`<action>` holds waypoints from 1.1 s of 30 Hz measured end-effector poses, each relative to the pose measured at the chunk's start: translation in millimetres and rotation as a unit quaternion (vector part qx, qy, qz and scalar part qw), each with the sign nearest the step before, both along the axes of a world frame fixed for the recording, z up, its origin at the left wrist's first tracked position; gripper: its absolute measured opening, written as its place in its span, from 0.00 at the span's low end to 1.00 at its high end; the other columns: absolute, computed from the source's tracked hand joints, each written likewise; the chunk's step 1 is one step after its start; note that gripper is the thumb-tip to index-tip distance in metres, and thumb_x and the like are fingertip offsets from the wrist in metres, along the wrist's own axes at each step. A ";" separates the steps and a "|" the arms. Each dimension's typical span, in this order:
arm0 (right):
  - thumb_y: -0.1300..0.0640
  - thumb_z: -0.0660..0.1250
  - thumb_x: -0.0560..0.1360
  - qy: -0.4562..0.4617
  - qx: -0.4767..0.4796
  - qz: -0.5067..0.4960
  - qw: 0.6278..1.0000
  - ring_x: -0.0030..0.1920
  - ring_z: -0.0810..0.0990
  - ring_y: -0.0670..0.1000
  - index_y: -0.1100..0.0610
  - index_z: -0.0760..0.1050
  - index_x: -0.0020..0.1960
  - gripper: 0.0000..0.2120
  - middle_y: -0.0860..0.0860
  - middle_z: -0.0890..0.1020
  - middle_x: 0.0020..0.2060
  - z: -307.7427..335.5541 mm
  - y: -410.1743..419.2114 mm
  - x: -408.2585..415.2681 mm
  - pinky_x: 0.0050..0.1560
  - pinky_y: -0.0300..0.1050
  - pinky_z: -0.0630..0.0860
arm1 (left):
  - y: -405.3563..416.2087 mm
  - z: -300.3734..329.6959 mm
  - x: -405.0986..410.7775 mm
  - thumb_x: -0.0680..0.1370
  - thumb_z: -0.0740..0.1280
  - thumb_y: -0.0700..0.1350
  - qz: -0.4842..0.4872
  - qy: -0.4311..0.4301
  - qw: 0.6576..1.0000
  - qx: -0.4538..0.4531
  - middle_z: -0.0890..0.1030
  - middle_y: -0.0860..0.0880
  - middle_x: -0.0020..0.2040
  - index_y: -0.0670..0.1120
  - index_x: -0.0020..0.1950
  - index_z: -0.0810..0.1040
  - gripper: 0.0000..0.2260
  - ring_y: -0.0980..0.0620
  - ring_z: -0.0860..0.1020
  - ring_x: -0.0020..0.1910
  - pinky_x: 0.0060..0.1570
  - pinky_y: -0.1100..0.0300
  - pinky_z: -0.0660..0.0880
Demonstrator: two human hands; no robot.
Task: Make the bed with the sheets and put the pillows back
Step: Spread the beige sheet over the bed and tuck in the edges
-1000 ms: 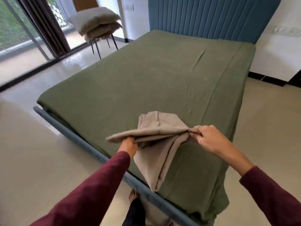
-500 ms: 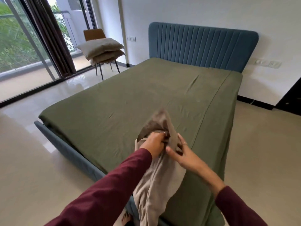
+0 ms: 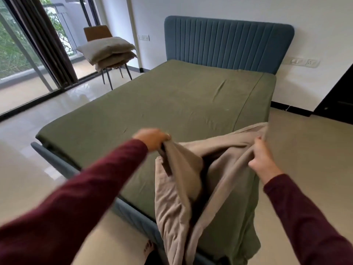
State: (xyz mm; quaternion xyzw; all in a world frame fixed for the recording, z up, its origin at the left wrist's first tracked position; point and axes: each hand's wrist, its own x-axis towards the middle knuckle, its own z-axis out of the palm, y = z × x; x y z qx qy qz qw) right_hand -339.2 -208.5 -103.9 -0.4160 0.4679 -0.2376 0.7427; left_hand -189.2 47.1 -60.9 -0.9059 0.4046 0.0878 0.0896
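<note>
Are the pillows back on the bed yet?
No, the pillows are stacked on the chair by the window, off the bed.

Beige sheet [image 3: 208, 180] gripped by left hand [image 3: 152, 138] and right hand [image 3: 261, 159], spread over the bed's [image 3: 152, 104] foot edge; pillows [image 3: 107, 50] stacked on chair [image 3: 97, 32].

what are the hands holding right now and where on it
Both hold the beige sheet by its upper edge: the left hand pinches a bunched part of it, the right hand grips it further along. The rest hangs down at the bed's foot.
</note>
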 end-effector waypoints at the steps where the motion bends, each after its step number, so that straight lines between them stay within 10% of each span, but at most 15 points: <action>1: 0.47 0.56 0.82 -0.025 0.008 -0.036 0.999 0.55 0.77 0.53 0.56 0.71 0.64 0.17 0.53 0.77 0.57 15.4 -12.3 1.5 0.59 0.50 0.75 | 7.7 22.1 25.2 0.79 0.62 0.50 0.004 -0.042 0.999 0.001 0.77 0.43 0.61 0.53 0.68 0.72 0.16 0.42 0.77 0.57 0.55 0.54 0.75; 9: 0.39 0.59 0.78 -0.149 -0.047 -0.135 0.978 0.47 0.79 0.46 0.48 0.73 0.52 0.14 0.47 0.80 0.48 121.3 -69.3 5.2 0.37 0.43 0.76 | 102.9 180.1 186.8 0.72 0.68 0.43 0.165 -0.252 0.944 -0.132 0.76 0.45 0.38 0.55 0.57 0.77 0.14 0.42 0.77 0.35 0.42 0.48 0.79; 12: 0.39 0.62 0.76 -0.160 -0.044 -0.103 0.981 0.47 0.78 0.46 0.49 0.73 0.53 0.15 0.47 0.79 0.48 138.2 -44.1 18.2 0.36 0.44 0.75 | 114.2 190.4 192.9 0.73 0.66 0.37 0.160 -0.264 0.941 -0.139 0.78 0.36 0.44 0.50 0.61 0.77 0.18 0.36 0.78 0.41 0.42 0.50 0.76; 18: 0.39 0.63 0.76 -0.122 -0.007 -0.037 0.992 0.45 0.77 0.49 0.52 0.73 0.49 0.16 0.50 0.78 0.46 105.0 8.8 52.3 0.38 0.45 0.74 | 100.8 100.9 187.3 0.77 0.61 0.36 0.103 -0.125 0.986 0.024 0.75 0.40 0.63 0.52 0.67 0.74 0.21 0.41 0.74 0.61 0.63 0.54 0.67; 25: 0.39 0.67 0.74 -0.040 0.017 -0.036 0.998 0.58 0.76 0.53 0.54 0.70 0.67 0.28 0.51 0.78 0.56 29.3 18.6 69.3 0.63 0.52 0.72 | 117.8 -17.8 219.8 0.75 0.61 0.35 0.062 0.022 0.993 0.099 0.79 0.46 0.61 0.51 0.63 0.78 0.20 0.45 0.75 0.60 0.60 0.56 0.71; 33: 0.42 0.65 0.76 -0.032 0.037 0.012 0.999 0.48 0.80 0.48 0.55 0.75 0.49 0.15 0.51 0.81 0.48 15.4 41.7 125.6 0.45 0.45 0.76 | 103.2 -49.2 265.8 0.73 0.61 0.34 0.029 0.049 0.998 0.031 0.81 0.46 0.58 0.50 0.60 0.80 0.20 0.44 0.77 0.57 0.58 0.56 0.72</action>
